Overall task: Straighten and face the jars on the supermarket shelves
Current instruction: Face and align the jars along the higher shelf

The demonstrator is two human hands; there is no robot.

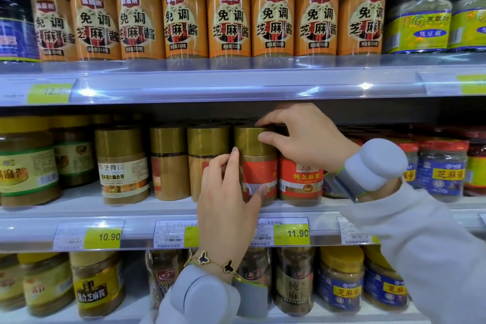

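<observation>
On the middle shelf stands a row of gold-lidded sesame paste jars. Both hands hold one red-labelled jar [259, 166] in the middle of the row, its label turned partly sideways. My left hand [227, 200] wraps the jar's body from the front left. My right hand [302, 137] grips its gold lid from above and the right. To its right a matching jar [301, 179] faces forward. Two jars [169, 163] to its left show their plain sides. A white-labelled jar [122, 166] stands further left.
The top shelf carries a row of orange-labelled squeeze bottles [228, 16]. Blue-labelled jars [441, 168] stand at the right of the middle shelf. The bottom shelf holds more jars [339, 279]. Price tags [297, 233] line the shelf rails. The upper shelf rail sits close above my right hand.
</observation>
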